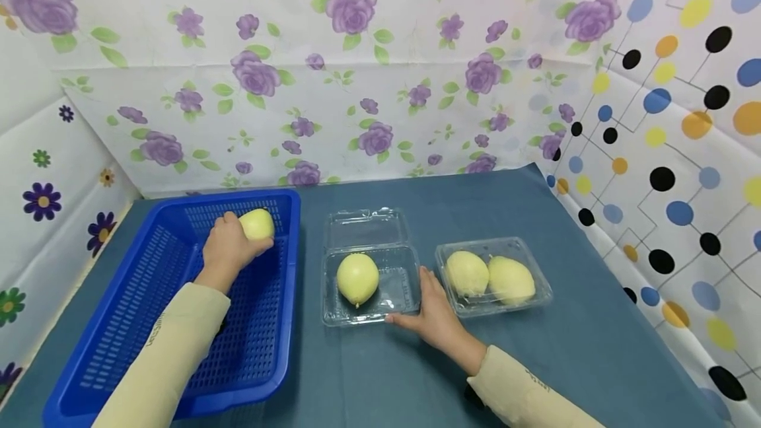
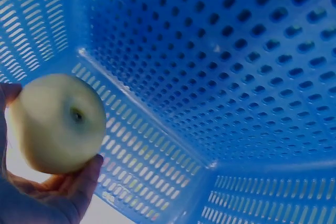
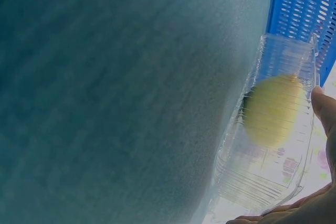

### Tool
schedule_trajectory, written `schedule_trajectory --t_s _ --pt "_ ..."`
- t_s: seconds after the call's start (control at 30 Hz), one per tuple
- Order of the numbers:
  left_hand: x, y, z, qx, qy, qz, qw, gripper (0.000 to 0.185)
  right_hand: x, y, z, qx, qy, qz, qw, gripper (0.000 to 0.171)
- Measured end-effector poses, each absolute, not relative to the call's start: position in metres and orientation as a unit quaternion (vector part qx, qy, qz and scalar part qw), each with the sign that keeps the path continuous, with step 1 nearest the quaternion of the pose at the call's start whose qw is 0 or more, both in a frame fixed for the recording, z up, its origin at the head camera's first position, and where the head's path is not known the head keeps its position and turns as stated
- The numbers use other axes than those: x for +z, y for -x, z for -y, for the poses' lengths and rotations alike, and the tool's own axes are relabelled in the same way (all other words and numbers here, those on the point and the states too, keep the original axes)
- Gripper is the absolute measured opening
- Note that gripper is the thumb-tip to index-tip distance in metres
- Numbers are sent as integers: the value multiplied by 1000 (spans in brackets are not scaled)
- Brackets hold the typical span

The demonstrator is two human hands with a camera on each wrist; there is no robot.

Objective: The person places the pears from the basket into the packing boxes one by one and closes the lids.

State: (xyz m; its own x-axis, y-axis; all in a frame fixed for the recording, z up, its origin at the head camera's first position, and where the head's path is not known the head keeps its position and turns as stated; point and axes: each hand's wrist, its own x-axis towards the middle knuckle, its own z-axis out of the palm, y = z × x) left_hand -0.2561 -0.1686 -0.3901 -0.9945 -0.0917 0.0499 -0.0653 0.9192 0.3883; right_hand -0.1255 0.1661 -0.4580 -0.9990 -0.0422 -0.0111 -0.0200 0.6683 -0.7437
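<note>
Item: pale yellow pear (image 1: 258, 223), held inside blue perforated basket (image 1: 148, 335).

Left hand (image 1: 227, 248) grips the pear, fingers and thumb curled round it, near the basket's far right corner, apart from the walls in the wrist view. Right hand (image 1: 436, 312) rests on the teal tablecloth (image 1: 594, 349), fingers straight against the right wall of the open clear clamshell box (image 1: 370, 283), thumb at its front edge; one pear (image 1: 357, 278) lies inside, right half bare. Closed clamshell (image 1: 493, 276) with two pears sits just beside the hand. Bare cloth lies between basket and open box.
</note>
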Motion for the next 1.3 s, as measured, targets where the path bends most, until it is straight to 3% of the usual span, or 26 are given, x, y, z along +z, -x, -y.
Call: schedule_trajectory --t_s 0.43,0.8,1.3 --pt "-370 245 164 -229 -62 969 72 81 -458 125 -169 -412 17 -911 13 111" --pt "-357 235 162 -274 -68 957 73 77 -456 126 -168 -410 17 -912 18 112" --pt "-332 222 125 -317 -42 946 44 79 -453 126 -168 -407 18 -913 17 111"
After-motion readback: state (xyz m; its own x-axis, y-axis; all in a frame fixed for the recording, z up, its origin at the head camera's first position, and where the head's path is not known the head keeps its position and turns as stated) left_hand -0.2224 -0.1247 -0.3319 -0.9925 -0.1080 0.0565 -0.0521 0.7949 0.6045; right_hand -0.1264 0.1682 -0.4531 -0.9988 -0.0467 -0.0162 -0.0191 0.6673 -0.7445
